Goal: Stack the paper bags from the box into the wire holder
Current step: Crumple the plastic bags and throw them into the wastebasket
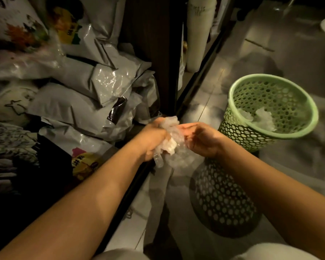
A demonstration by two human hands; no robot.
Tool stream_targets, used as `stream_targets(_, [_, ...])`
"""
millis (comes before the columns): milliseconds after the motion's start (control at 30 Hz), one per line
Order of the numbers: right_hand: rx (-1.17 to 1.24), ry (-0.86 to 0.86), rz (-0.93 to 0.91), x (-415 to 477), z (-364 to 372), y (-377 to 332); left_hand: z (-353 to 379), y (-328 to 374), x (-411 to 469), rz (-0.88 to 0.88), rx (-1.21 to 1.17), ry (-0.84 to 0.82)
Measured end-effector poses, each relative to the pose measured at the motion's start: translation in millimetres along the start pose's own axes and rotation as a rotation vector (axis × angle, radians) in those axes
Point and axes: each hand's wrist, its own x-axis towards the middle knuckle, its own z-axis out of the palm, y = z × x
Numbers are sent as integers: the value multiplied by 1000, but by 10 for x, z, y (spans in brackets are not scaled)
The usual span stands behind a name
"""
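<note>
Both my hands meet at the centre over the floor and hold a crumpled clear plastic bag (172,145). My left hand (154,137) grips the bunched top of it with curled fingers. My right hand (203,139) curls round its right side, and part of the bag hangs below the hands. To the right stands a green perforated plastic basket (296,136), tilted toward me, with crumpled clear plastic (263,117) inside. No paper bag or cardboard box shows.
Grey plastic parcels (94,102) and printed sacks (83,160) are piled on the left, behind a dark upright post (158,53). A white roll (197,34) stands at the back. My knees (270,252) show at the bottom edge. The floor is pale tile, dimly lit.
</note>
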Motion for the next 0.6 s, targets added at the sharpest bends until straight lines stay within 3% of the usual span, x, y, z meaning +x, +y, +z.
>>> stream_targets(100, [-166, 10, -46, -60, 2, -55, 62, 54, 2, -62, -96, 106])
stream_targets(200, [-164, 227, -136, -91, -34, -140, 39, 88, 19, -36, -111, 202])
stream_targets(267, [-153, 309, -91, -140, -110, -137, 66, 122, 23, -14, -190, 262])
stream_targets(367, [-58, 163, -25, -262, -91, -129, 223, 161, 28, 114, -326, 335])
stream_targets(500, [-148, 87, -216, -369, 106, -317, 432, 154, 116, 391, -169, 397])
stream_targets(600, [-289, 68, -321, -463, 172, -382, 571, 161, 237, 373, -229, 453])
